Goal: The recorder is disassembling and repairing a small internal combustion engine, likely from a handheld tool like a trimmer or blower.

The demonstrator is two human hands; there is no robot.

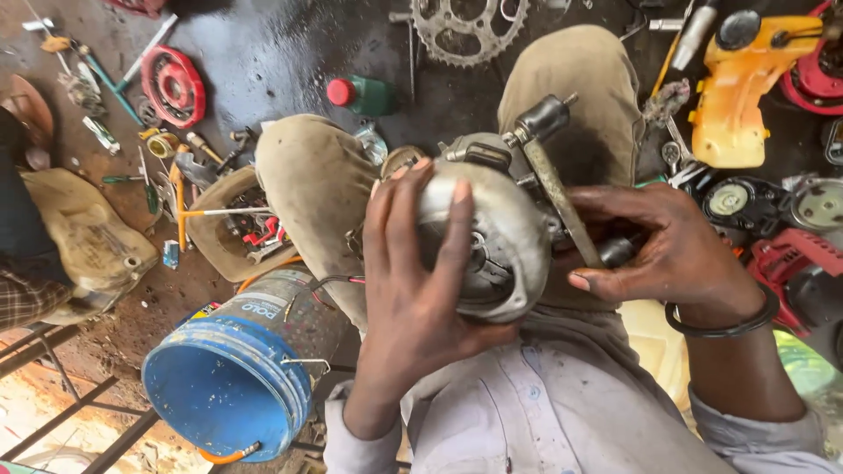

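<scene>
pointing up-left: wrench (555,189) over casing (492,237)

A blue plastic bucket (230,377) lies tipped on the dirt floor (132,325) at lower left. A red pulley wheel (173,86) sits near scattered hand tools. A toothed sprocket (468,31) rests at top centre, a green bottle with a red cap (360,94) below it, and a yellow fuel tank (742,88) at upper right.
</scene>
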